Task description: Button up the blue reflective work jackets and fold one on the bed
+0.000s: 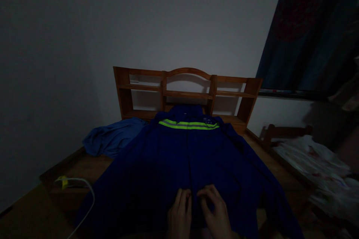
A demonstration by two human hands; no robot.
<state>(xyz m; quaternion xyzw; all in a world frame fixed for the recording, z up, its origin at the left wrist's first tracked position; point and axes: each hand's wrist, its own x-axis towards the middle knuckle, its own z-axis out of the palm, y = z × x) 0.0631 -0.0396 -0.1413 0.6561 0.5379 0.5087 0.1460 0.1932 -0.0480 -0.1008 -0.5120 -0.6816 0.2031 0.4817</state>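
A dark blue work jacket (pixel 171 160) lies spread front side up on the wooden desk, collar toward the back. A yellow-green and grey reflective strip (pixel 187 125) crosses its chest. Both hands are low on its front, one on each side of the centre opening. My left hand (pixel 180 211) has its fingers pressed together on the cloth, closed at the left side of the front edge. Just right of the opening, my right hand (pixel 215 210) is curled, its fingertips pinching the cloth. Dim light hides any small fastener at the fingertips.
Behind the jacket stands a wooden shelf unit (pixel 186 95) against the wall. A crumpled blue cloth (pixel 114 136) lies at the left, near a white cable (pixel 91 190) with a yellow tag. White plastic bags (pixel 314 160) rest by a chair (pixel 288 130) at the right.
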